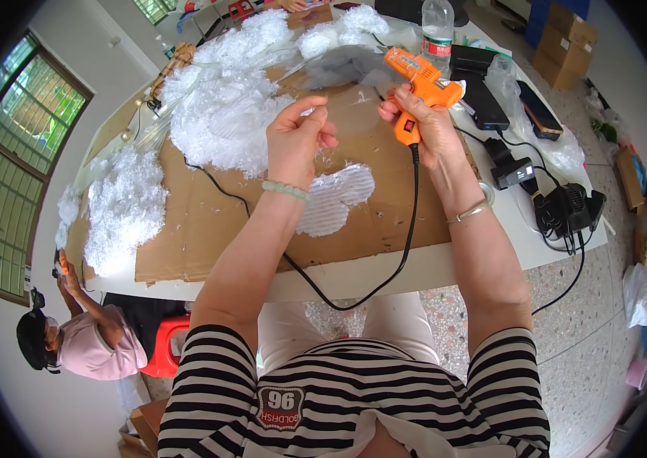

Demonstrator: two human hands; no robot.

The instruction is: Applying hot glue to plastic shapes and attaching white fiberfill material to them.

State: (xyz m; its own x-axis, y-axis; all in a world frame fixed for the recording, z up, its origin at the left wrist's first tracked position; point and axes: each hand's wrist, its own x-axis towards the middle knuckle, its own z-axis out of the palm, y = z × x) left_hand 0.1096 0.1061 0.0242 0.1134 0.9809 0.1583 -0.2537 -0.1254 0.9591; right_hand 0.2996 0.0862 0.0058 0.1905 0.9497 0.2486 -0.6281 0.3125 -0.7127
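An orange hot glue gun (421,75) is gripped in my right hand (438,131), raised over the right side of the table, its nozzle toward the far left. Its black cable (413,206) drops from the handle and loops past the table's front edge. My left hand (297,145) is raised to the left of it, thumb and fingertips pinched together; whatever lies between them is too small to make out. Below, between my forearms, a white ridged, curved piece (338,197) rests on the brown cardboard sheet (209,237). Behind my left hand spreads a large heap of white shredded plastic (220,122).
A smaller white shredded heap (126,206) sits at the left. A clear bottle (437,38), a phone (540,111), a black box (484,103) and black adapters (567,206) with tangled cords line the right. A person in pink (106,340) sits at the left.
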